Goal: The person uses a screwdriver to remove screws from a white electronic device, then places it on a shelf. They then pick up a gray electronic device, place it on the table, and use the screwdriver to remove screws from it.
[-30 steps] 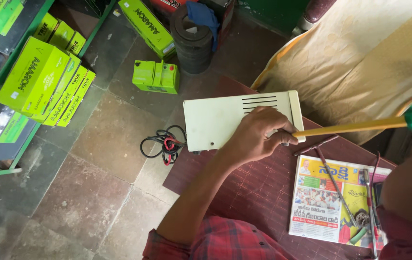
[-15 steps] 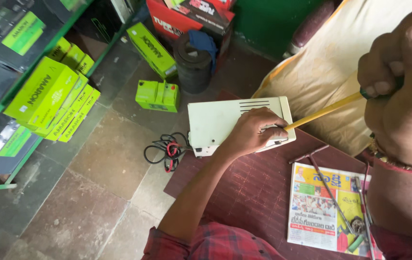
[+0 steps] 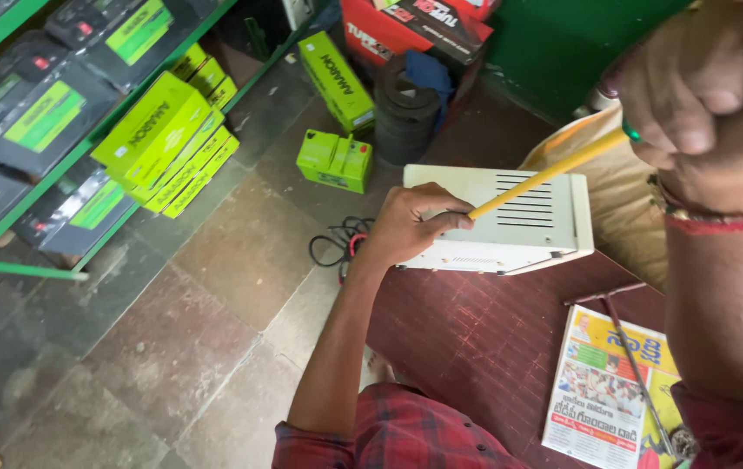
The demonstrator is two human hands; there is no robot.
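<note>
My left hand (image 3: 411, 224) grips the left end of a cream metal box (image 3: 524, 217) with vent slots, which stands at the far edge of a dark red table (image 3: 476, 347). My right hand (image 3: 702, 95) is raised close to the camera at the top right, closed around the green handle of a long yellow-shafted tool (image 3: 550, 172). The shaft slants down to the left, and its tip lies at my left fingers on top of the box.
A folded newspaper (image 3: 602, 382) and thin metal rods (image 3: 623, 339) lie on the table's right side. On the floor are green cartons (image 3: 163, 139), a small green battery (image 3: 334, 161), a black ribbed stack (image 3: 404, 108) and coiled cables (image 3: 337, 247). Shelves (image 3: 33, 113) hold black batteries.
My right hand has risen toward the camera with the yellow tool. My left hand has stayed on the box, with the tool tip still at its fingers. The view has swung right.
</note>
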